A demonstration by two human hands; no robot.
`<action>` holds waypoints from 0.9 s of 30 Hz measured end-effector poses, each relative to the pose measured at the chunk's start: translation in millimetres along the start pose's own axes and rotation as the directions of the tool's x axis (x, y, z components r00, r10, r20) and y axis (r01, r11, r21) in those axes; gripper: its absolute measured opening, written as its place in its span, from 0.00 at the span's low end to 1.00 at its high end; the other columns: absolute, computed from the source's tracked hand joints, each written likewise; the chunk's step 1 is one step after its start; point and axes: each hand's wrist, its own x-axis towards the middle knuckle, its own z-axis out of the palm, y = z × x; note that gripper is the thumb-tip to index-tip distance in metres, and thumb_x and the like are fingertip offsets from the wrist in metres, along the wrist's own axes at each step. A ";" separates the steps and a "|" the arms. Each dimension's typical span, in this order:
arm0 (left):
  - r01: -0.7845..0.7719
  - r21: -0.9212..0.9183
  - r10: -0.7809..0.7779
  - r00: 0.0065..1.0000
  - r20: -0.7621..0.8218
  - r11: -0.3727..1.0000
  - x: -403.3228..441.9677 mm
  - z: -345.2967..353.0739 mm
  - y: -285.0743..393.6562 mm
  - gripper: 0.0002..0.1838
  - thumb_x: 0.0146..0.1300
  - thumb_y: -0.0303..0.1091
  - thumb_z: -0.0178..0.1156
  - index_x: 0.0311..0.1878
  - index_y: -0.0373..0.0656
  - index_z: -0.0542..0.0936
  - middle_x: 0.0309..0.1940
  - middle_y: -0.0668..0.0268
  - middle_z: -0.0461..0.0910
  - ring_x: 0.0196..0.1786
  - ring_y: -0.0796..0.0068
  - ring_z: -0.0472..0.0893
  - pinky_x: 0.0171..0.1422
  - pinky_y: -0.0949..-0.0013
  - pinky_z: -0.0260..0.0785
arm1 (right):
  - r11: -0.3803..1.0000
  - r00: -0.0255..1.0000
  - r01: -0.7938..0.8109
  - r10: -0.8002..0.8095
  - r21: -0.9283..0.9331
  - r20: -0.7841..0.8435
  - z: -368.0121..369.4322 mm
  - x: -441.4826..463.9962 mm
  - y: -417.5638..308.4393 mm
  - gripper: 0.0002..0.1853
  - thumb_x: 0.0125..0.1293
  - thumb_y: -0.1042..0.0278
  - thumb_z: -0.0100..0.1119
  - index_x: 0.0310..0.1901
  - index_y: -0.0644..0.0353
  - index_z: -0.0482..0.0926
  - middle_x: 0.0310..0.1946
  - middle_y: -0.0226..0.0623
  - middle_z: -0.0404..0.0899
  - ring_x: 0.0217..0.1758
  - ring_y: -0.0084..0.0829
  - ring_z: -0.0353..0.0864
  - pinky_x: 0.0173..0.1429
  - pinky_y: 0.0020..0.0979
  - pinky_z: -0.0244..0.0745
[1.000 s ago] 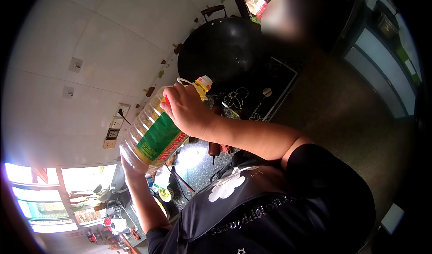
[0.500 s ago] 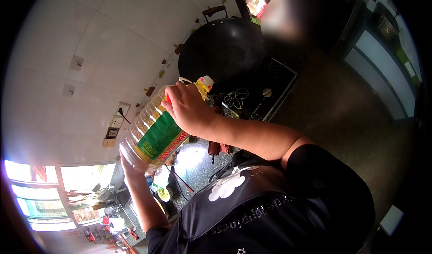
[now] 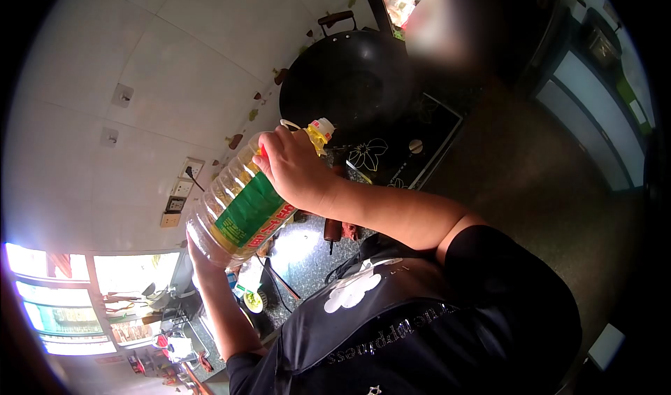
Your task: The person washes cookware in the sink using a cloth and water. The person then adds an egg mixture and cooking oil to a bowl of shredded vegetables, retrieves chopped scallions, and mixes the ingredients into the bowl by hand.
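Observation:
A large ribbed clear plastic bottle (image 3: 255,210) with a green label and some yellow liquid is tilted, its white-and-yellow neck pointing toward the black wok (image 3: 349,80). My right hand (image 3: 297,171) is closed round the handle part near the neck. Under the base is my left hand (image 3: 200,259), its fingers mostly hidden behind the plastic. The mouth of the bottle is at the near rim of the wok, and no stream of liquid can be made out.
Beneath the wok is a black stovetop (image 3: 398,150) with a knob. Wall sockets (image 3: 183,187) with a plugged cord are beside the bottle. On the speckled counter (image 3: 297,252) lie a dark-handled item (image 3: 332,233) and a small bowl of green pieces (image 3: 254,301). Windows (image 3: 59,300) stand at lower left.
The whole view has shifted very slightly. Both hands keep the same hold on the bottle, and its tilt looks nearly unchanged.

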 end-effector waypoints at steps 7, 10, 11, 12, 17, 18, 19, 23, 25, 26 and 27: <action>0.001 -0.021 -0.003 0.996 -0.087 1.000 1.0 7.4 -0.5 0.32 0.69 0.58 0.39 0.66 0.44 0.65 0.63 0.58 0.68 0.63 0.55 0.69 0.66 0.49 0.62 | 1.000 1.000 0.011 -0.011 -0.010 -0.015 1.8 0.3 1.7 0.10 0.63 0.67 0.57 0.41 0.60 0.69 0.34 0.40 0.69 0.36 0.40 0.68 0.44 0.38 0.64; 0.005 -0.022 -0.006 0.998 -0.057 1.000 1.1 12.4 -1.3 0.33 0.69 0.59 0.39 0.66 0.44 0.65 0.63 0.58 0.68 0.63 0.55 0.69 0.66 0.49 0.62 | 1.000 1.000 0.011 -0.011 -0.001 -0.016 1.0 1.2 1.4 0.10 0.63 0.67 0.57 0.41 0.60 0.69 0.34 0.40 0.69 0.36 0.40 0.68 0.44 0.38 0.63; 0.011 -0.026 -0.012 0.999 -0.034 1.000 0.9 13.6 -1.1 0.33 0.69 0.59 0.39 0.66 0.44 0.65 0.63 0.57 0.68 0.63 0.55 0.69 0.66 0.49 0.62 | 1.000 1.000 0.018 -0.018 -0.004 -0.020 1.4 1.4 1.8 0.10 0.63 0.67 0.57 0.41 0.60 0.69 0.34 0.40 0.69 0.36 0.40 0.68 0.43 0.38 0.63; 0.010 -0.027 -0.010 1.000 -0.015 1.000 1.4 12.0 -1.2 0.33 0.69 0.59 0.39 0.66 0.44 0.65 0.63 0.57 0.68 0.63 0.55 0.69 0.66 0.49 0.62 | 1.000 0.999 0.024 -0.024 -0.007 -0.025 2.0 1.8 2.1 0.10 0.63 0.67 0.57 0.41 0.60 0.69 0.34 0.40 0.69 0.36 0.40 0.68 0.43 0.38 0.63; -0.045 -0.003 0.045 0.999 -0.001 0.999 3.8 -2.7 -7.2 0.33 0.68 0.58 0.39 0.66 0.43 0.65 0.62 0.57 0.69 0.63 0.54 0.70 0.65 0.49 0.63 | 1.000 1.000 0.018 -0.018 -0.014 -0.025 2.9 4.2 1.7 0.10 0.62 0.67 0.58 0.40 0.60 0.69 0.34 0.40 0.70 0.36 0.40 0.68 0.43 0.39 0.63; -0.028 -0.019 0.028 1.000 -0.001 0.999 5.0 -6.6 -8.2 0.33 0.68 0.58 0.39 0.66 0.44 0.65 0.62 0.57 0.69 0.63 0.54 0.70 0.65 0.49 0.63 | 1.000 0.999 0.023 -0.023 -0.016 -0.028 2.5 4.8 1.5 0.10 0.62 0.68 0.58 0.40 0.60 0.69 0.34 0.40 0.70 0.35 0.40 0.68 0.43 0.39 0.64; -0.012 -0.035 0.012 1.000 0.000 0.999 6.7 -10.9 -8.7 0.33 0.68 0.58 0.39 0.66 0.44 0.65 0.62 0.57 0.69 0.63 0.54 0.70 0.65 0.49 0.63 | 1.000 0.999 0.025 -0.025 -0.016 -0.032 2.7 5.4 1.6 0.10 0.62 0.68 0.58 0.40 0.60 0.69 0.34 0.40 0.70 0.35 0.40 0.68 0.42 0.39 0.64; -0.001 -0.086 -0.002 0.999 -0.035 0.996 7.3 -9.3 -11.6 0.33 0.68 0.59 0.40 0.67 0.44 0.65 0.62 0.57 0.69 0.63 0.54 0.69 0.65 0.48 0.63 | 0.999 0.998 0.039 -0.040 -0.017 -0.046 5.1 6.2 4.7 0.10 0.61 0.69 0.59 0.40 0.61 0.69 0.34 0.40 0.71 0.35 0.40 0.68 0.42 0.39 0.64; 0.010 -0.077 -0.017 0.996 -0.089 0.997 6.5 -8.6 -9.7 0.34 0.67 0.60 0.40 0.67 0.44 0.65 0.63 0.57 0.68 0.63 0.54 0.69 0.65 0.48 0.63 | 0.999 0.998 0.038 -0.039 -0.016 -0.048 6.4 5.4 5.4 0.11 0.61 0.69 0.59 0.40 0.61 0.69 0.34 0.40 0.71 0.35 0.41 0.68 0.42 0.39 0.64; 0.017 -0.072 -0.025 0.993 -0.117 0.997 6.3 -9.1 -9.1 0.34 0.67 0.60 0.40 0.67 0.44 0.64 0.63 0.57 0.68 0.63 0.54 0.69 0.65 0.48 0.63 | 0.999 0.998 0.033 -0.033 -0.013 -0.047 7.0 4.9 5.4 0.11 0.61 0.70 0.59 0.40 0.61 0.69 0.34 0.40 0.71 0.35 0.41 0.68 0.42 0.39 0.64; 0.016 -0.070 -0.023 0.994 -0.106 0.997 6.2 -9.6 -9.3 0.34 0.67 0.60 0.41 0.67 0.45 0.64 0.63 0.57 0.68 0.63 0.54 0.69 0.65 0.48 0.63 | 1.000 0.999 0.027 -0.027 -0.011 -0.046 7.5 4.2 5.8 0.11 0.60 0.70 0.60 0.40 0.61 0.69 0.34 0.40 0.71 0.35 0.41 0.68 0.42 0.39 0.64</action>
